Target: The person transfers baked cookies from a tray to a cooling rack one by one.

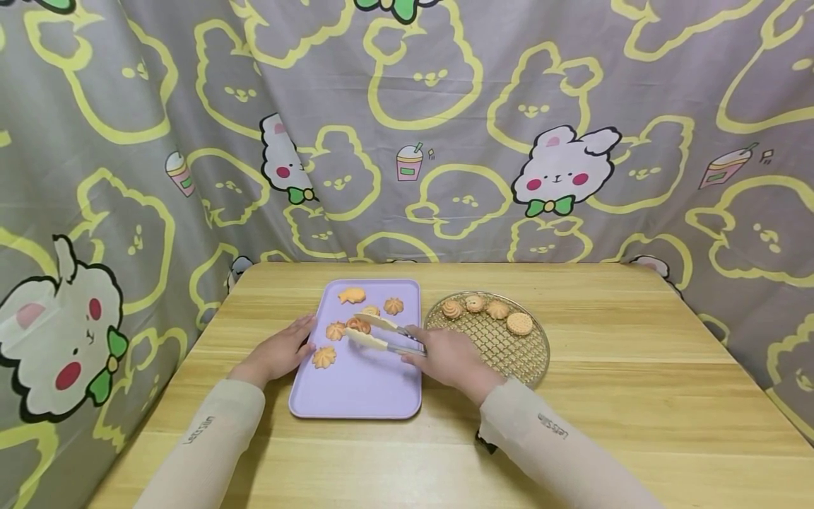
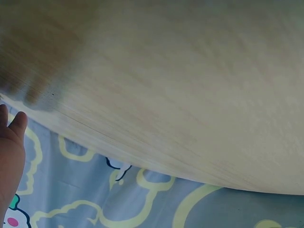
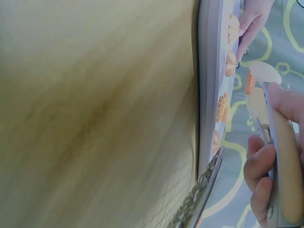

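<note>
My right hand [image 1: 454,359] grips a pair of tongs [image 1: 380,343] with cream tips over the lilac tray [image 1: 356,397]. Between those tips is a brown pretzel-shaped cookie [image 1: 358,324]; in the right wrist view an orange-brown edge of it [image 3: 250,81] shows at the tips, raised above the tray. My left hand [image 1: 280,352] rests at the tray's left rim with its fingers extended. Around the tongs lie a fish-shaped cookie [image 1: 352,295], a flower-shaped cookie [image 1: 324,357] and several other cookies on the tray.
A round wire rack [image 1: 502,353] stands right of the tray, partly under my right forearm. Along its far side sit several cookies, among them a flat round cracker [image 1: 520,324]. The wooden table [image 1: 636,396] ends at a patterned curtain [image 1: 458,127].
</note>
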Motion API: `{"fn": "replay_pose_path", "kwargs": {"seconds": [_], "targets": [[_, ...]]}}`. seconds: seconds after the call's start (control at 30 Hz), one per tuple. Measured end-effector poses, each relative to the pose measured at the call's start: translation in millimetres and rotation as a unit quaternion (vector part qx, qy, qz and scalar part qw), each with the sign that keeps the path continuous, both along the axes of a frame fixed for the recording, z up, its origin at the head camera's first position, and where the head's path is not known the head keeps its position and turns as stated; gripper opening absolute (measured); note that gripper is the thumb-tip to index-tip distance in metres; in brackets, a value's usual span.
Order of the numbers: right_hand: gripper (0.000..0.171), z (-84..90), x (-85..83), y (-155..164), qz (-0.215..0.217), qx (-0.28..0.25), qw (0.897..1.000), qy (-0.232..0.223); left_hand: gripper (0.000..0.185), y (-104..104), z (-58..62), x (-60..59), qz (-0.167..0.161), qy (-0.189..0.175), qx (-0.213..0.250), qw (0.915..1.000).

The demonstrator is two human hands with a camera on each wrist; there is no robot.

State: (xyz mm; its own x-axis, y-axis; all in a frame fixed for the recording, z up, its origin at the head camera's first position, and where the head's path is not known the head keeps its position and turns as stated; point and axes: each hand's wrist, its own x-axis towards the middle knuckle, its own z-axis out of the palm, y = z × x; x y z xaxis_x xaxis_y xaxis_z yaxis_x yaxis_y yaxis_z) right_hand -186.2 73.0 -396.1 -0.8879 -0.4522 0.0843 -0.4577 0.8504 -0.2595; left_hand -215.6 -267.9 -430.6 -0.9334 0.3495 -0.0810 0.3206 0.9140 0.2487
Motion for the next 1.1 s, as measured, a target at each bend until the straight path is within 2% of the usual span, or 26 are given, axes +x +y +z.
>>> {"fn": "replay_pose_path", "kwargs": {"seconds": [0.43,1.1], "targets": [[0.06,4.8,5.3,22,-0.027,-0.039,0.998,0.04,0.06,-1,-0.9,0.1,0.003,-0.003,0.001,1.0],[0.066,7.4,8.5,67,-0.082,-0.047,0.995,0.023,0.059,0,-1.3,-0.9,0.001,0.003,0.001,1.0]]}}
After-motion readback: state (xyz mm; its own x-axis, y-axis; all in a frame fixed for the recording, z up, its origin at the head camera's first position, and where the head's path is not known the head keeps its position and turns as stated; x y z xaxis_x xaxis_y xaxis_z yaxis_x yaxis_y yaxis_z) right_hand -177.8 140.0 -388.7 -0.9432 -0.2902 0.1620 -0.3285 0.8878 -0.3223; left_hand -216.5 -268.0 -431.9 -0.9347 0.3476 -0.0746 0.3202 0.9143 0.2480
